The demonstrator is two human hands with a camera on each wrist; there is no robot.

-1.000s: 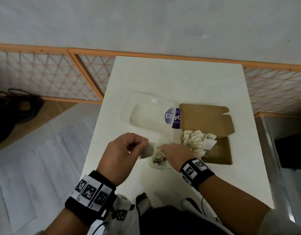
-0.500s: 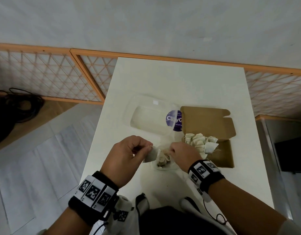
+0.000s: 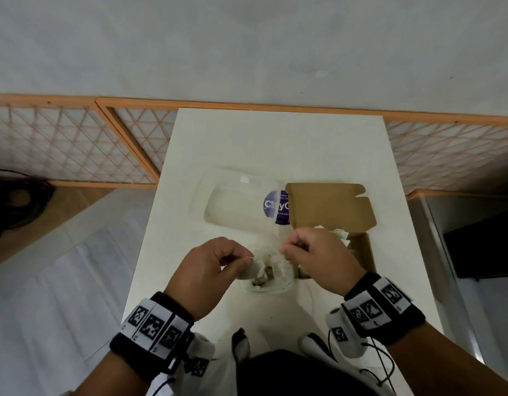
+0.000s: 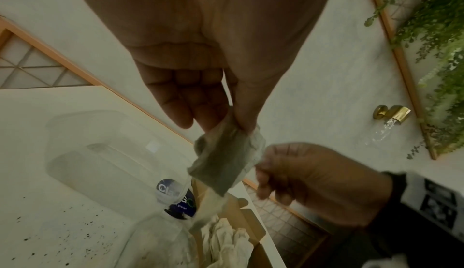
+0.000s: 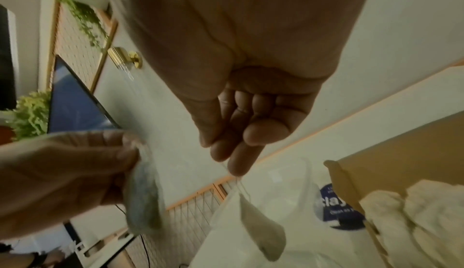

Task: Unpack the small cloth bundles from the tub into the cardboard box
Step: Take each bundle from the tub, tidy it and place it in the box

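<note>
My left hand pinches a small flat cloth bundle between thumb and fingers, just above the clear tub at the table's front. More crumpled bundles lie inside the tub. My right hand hovers to its right and pinches a thin string from which a second bundle hangs. The open cardboard box stands right of the tub, partly hidden by my right hand. Several pale bundles are piled in it.
The tub's clear lid, with a purple sticker, lies behind the tub and beside the box's raised flap. The white table ends at a wall with orange lattice panels. Black cables lie on the floor, far left.
My right hand has risen out of the tub and shifted slightly right, lifting a bundle by its string. The left hand keeps its bundle at about the same spot.
</note>
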